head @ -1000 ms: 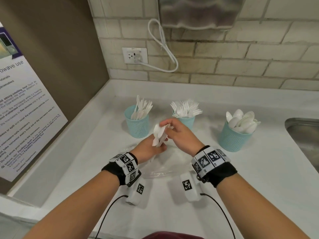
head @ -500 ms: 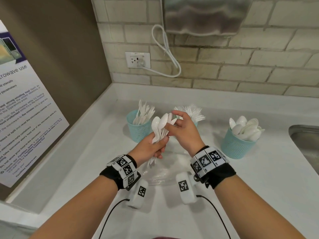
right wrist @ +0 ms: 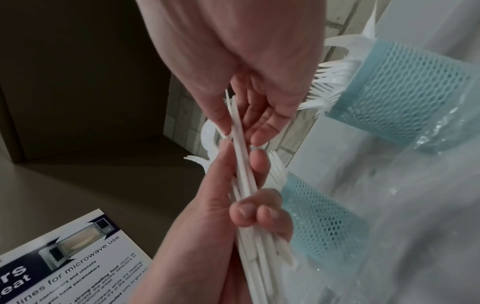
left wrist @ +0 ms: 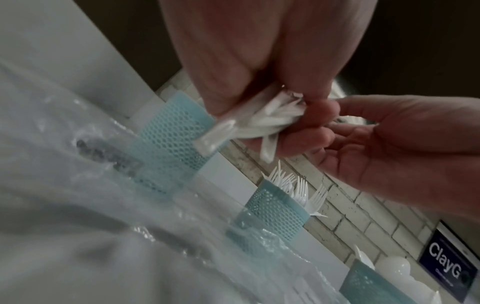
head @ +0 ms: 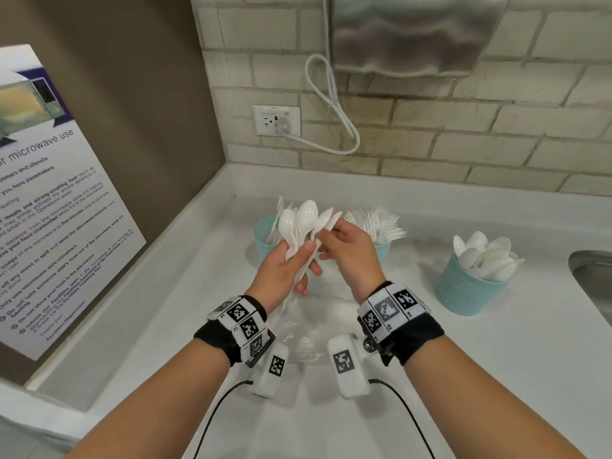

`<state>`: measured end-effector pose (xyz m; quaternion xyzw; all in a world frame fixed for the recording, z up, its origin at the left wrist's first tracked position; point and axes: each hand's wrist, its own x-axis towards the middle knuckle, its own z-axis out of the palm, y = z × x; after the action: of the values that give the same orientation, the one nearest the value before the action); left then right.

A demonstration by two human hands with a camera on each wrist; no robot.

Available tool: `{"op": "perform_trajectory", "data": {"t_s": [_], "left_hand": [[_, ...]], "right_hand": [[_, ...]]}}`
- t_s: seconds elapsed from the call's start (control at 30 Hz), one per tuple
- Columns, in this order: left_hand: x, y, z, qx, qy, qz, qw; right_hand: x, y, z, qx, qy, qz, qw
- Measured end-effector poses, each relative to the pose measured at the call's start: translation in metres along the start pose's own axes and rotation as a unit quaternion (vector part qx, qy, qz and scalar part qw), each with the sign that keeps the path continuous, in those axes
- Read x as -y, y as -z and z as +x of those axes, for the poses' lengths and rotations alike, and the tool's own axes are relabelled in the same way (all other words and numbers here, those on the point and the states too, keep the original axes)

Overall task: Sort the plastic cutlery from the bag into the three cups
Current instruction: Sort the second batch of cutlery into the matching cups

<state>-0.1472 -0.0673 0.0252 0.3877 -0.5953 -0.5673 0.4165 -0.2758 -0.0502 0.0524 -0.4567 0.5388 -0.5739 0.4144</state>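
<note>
Several white plastic spoons stand bowls-up in our left hand, fingers wrapped round their handles; our right hand pinches one, probably for the far-right teal mesh cup.

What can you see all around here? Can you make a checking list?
Surface: white counter, a sink at its right edge.
Job's things: bunch of white spoons held up; three blue cups: left cup, forks cup, spoons cup; clear bag lying on the counter.
Clutter: nothing seen.
Hands: left hand grips the spoon handles; right hand pinches one spoon.
Cables: black wires from the wrist cameras; white cord plugged into the socket.
Surroundings: brick wall, microwave poster.
</note>
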Motion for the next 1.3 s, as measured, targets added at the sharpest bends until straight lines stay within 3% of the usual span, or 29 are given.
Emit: {"op": "perform_trajectory", "data": {"t_s": [0.2, 0.37, 0.47, 0.63, 0.77, 0.83, 0.9, 1.0, 1.3], "left_hand": [[-0.005, 0.012, 0.002, -0.096, -0.024, -0.007, 0.995], [-0.011, 0.042, 0.011, -0.185, -0.038, -0.016, 0.982], [-0.013, 0.058, 0.012, -0.213, -0.049, 0.019, 0.976], [-0.013, 0.061, 0.011, -0.183, -0.055, 0.021, 0.981], [-0.011, 0.058, 0.010, -0.164, -0.060, 0.033, 0.984], [-0.011, 0.057, 0.011, -0.152, -0.069, 0.053, 0.985], [-0.011, 0.054, 0.011, -0.144, -0.071, 0.058, 0.985], [-0.011, 0.045, 0.013, -0.131, -0.069, 0.051, 0.988], [-0.006, 0.016, 0.021, -0.094, -0.073, 0.085, 0.989]], "right_hand": [[0.018, -0.016, 0.019, 0.010, 0.031, -0.072, 0.997], [0.057, -0.026, 0.047, -0.073, 0.130, -0.040, 0.988], [0.065, -0.038, 0.058, -0.055, 0.174, -0.050, 0.982], [0.028, -0.061, 0.076, 0.019, 0.100, -0.192, 0.976], [0.013, -0.060, 0.074, 0.048, 0.072, -0.354, 0.931], [0.019, -0.058, 0.067, 0.021, 0.107, -0.341, 0.934], [0.027, -0.057, 0.058, 0.038, 0.126, -0.238, 0.962], [0.034, -0.055, 0.040, 0.085, 0.088, -0.116, 0.986], [0.024, -0.028, 0.035, 0.073, 0.082, -0.174, 0.979]]}}
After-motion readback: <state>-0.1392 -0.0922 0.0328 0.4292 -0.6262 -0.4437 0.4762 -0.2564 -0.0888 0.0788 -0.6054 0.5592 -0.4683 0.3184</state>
